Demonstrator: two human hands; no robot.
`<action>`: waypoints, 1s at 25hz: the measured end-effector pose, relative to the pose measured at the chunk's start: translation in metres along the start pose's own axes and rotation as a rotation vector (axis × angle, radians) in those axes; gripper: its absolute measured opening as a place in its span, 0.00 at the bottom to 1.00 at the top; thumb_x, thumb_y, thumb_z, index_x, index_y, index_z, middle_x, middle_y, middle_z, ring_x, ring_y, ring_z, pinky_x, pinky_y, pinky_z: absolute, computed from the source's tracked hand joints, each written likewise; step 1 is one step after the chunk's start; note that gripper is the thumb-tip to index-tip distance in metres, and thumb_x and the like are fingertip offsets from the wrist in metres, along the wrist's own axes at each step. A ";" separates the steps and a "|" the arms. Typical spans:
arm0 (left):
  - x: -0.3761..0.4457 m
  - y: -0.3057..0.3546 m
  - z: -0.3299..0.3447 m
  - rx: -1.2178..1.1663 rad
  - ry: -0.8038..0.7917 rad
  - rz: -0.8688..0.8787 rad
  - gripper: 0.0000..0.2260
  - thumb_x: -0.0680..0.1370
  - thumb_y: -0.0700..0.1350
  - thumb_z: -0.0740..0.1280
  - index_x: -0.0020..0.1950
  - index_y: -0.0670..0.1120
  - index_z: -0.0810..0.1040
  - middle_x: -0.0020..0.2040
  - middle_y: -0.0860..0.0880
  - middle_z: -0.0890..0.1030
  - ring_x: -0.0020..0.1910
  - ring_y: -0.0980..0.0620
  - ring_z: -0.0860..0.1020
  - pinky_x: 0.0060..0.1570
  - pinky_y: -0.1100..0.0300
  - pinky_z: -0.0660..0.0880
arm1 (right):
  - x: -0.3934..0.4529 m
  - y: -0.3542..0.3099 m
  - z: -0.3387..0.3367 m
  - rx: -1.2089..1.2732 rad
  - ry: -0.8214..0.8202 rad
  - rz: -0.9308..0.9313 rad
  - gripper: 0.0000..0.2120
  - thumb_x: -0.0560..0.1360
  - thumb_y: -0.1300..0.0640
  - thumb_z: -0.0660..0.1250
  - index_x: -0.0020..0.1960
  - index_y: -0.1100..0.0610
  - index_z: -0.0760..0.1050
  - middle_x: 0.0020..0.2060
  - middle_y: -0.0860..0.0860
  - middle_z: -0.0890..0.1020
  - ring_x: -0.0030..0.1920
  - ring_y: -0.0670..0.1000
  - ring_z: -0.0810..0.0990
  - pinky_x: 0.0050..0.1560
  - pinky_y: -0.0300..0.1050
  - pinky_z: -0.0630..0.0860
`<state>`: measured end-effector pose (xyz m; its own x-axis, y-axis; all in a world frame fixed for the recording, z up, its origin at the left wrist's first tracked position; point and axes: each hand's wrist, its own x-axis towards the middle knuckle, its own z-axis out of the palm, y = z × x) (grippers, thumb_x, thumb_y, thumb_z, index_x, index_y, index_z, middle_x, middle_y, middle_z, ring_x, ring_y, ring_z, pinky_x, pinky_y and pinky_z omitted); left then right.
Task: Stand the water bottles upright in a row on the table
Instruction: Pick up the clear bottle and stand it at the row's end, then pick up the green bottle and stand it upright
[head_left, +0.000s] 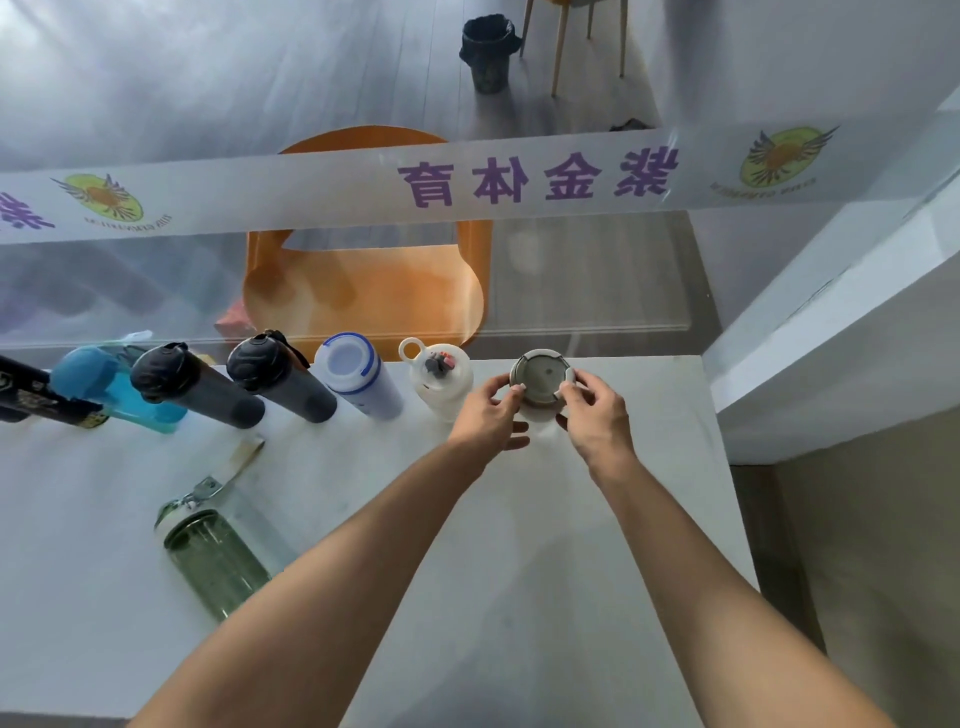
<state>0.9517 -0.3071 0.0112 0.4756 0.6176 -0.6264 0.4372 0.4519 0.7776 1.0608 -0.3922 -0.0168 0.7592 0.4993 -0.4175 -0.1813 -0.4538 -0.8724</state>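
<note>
Several bottles stand upright in a row along the far edge of the white table (597, 545): a black printed one (31, 397), a blue one (111, 389), two dark grey ones (192, 384) (280, 374), a white one with a blue-trimmed lid (358, 374) and a white one with a loop lid (439, 374). At the row's right end stands a grey-lidded bottle (540, 371). My left hand (488, 415) and my right hand (597, 415) grip it from both sides. A clear green bottle (213, 556) lies on its side at the near left.
A glass pane with a white banner (467, 182) rises right behind the row. Beyond the pane are an orange chair (363, 291), a dark bin (488, 52) and chair legs. A white ledge (831, 332) borders the table's right side.
</note>
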 end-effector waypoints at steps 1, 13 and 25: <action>0.002 0.002 -0.001 0.000 0.015 0.002 0.17 0.82 0.48 0.62 0.70 0.47 0.72 0.48 0.47 0.78 0.45 0.46 0.81 0.46 0.50 0.83 | 0.002 -0.002 0.002 -0.004 -0.005 -0.004 0.13 0.78 0.49 0.66 0.60 0.51 0.80 0.42 0.44 0.82 0.54 0.57 0.83 0.60 0.60 0.80; 0.005 0.009 0.009 -0.008 0.005 -0.022 0.18 0.82 0.50 0.62 0.72 0.49 0.70 0.57 0.44 0.78 0.48 0.45 0.81 0.45 0.51 0.83 | 0.013 -0.003 -0.005 -0.079 0.003 -0.040 0.15 0.80 0.50 0.64 0.64 0.53 0.78 0.47 0.49 0.82 0.55 0.57 0.81 0.59 0.61 0.79; -0.051 -0.047 -0.066 0.274 0.028 0.093 0.10 0.81 0.46 0.61 0.59 0.48 0.79 0.53 0.44 0.81 0.45 0.49 0.79 0.50 0.50 0.81 | -0.067 0.003 0.003 -0.207 0.196 -0.261 0.07 0.77 0.60 0.67 0.54 0.59 0.77 0.48 0.58 0.83 0.48 0.57 0.81 0.50 0.43 0.71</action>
<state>0.8561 -0.3172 0.0100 0.5040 0.6676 -0.5480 0.5845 0.2035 0.7855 1.0077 -0.4242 0.0078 0.8721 0.4759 -0.1142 0.1487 -0.4800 -0.8646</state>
